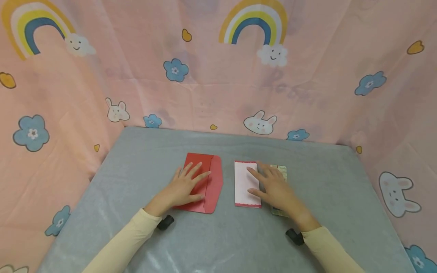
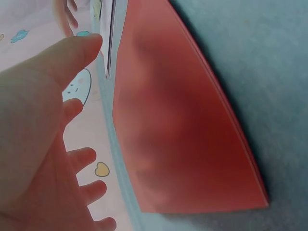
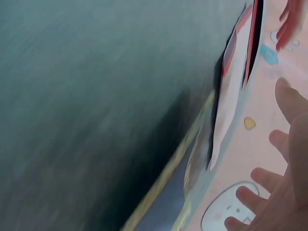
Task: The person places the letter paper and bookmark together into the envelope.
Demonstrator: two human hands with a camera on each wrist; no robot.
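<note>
A red envelope [image 1: 198, 184] with its lighter flap [image 1: 215, 182] folded out to the right lies on the grey-covered table. My left hand [image 1: 182, 185] is spread over it, fingers straight and apart; the left wrist view shows the fingers above the envelope [image 2: 178, 115], holding nothing. Right of it lies a white folded card [image 1: 244, 185] with red scalloped edges. My right hand [image 1: 276, 187] hovers with spread fingers over the card's right side and over a patterned yellowish card [image 1: 282, 172], which it partly hides. In the right wrist view the fingers are straight and grip nothing.
The grey cloth [image 1: 211, 246] covers the table, whose far edge meets a pink curtain [image 1: 205, 94] printed with rainbows, rabbits and flowers. Black wrist straps or mounts [image 1: 165, 222] show below both wrists.
</note>
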